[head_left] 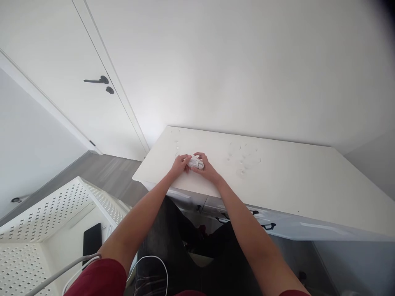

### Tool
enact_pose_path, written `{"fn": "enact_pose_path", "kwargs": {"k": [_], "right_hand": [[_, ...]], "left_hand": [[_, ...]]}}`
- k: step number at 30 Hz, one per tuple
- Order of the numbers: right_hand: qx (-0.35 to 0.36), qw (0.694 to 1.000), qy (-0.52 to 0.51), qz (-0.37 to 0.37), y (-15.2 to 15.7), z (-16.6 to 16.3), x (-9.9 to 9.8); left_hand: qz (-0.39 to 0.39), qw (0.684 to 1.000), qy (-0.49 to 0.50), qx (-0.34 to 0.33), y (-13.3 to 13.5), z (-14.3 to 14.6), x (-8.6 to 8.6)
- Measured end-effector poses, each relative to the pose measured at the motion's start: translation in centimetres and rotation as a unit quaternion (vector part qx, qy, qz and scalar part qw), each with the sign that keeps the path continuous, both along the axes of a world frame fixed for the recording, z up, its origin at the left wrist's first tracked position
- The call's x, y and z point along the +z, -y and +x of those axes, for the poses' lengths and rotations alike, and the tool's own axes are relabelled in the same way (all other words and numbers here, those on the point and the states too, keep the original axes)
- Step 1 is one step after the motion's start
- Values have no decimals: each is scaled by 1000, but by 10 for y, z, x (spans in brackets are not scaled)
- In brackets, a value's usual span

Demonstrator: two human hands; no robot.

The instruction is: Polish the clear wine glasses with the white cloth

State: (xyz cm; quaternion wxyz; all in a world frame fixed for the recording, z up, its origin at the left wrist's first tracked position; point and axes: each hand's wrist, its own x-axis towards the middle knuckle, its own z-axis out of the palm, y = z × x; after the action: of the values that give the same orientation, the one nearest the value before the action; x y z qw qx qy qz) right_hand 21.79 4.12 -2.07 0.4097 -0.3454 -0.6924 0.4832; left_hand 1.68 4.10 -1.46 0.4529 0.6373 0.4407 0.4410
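Both my hands rest near the front left edge of a white table (293, 181). Between them lies a small crumpled white cloth or tissue (196, 163). My left hand (180, 165) grips its left end with curled fingers. My right hand (206, 166) closes over its right side, thumb and fingers wrapped round it. On the tabletop to the right of my hands are several faint wet ring marks (243, 158), and a few small ones (176, 142) lie beyond my left hand.
A white door with a black handle (99, 81) stands at the left. A white perforated metal cart (46, 218) holds a black phone (92, 241) at lower left. White cables (151, 263) hang by my lap. Black drawer handles (265, 225) sit under the table.
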Motion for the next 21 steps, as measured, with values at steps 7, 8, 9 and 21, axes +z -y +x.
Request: {"fn": "enact_pose_path", "kwargs": {"k": [7,8,9,21], "right_hand": [[-18,996,-55,-64,-6,1,1],[-6,996,-62,-68,-7,1,-1],[5,996,-64,-63,-7,1,-2],[-57,997,-37,-23,-1,-5,1]], "left_hand": [[18,996,46,-73,0,0,-1],[13,997,45,-68,0,0,-1],[9,998,41,-55,-1,0,-2],[17,997,47,-65,2,1,0]]}}
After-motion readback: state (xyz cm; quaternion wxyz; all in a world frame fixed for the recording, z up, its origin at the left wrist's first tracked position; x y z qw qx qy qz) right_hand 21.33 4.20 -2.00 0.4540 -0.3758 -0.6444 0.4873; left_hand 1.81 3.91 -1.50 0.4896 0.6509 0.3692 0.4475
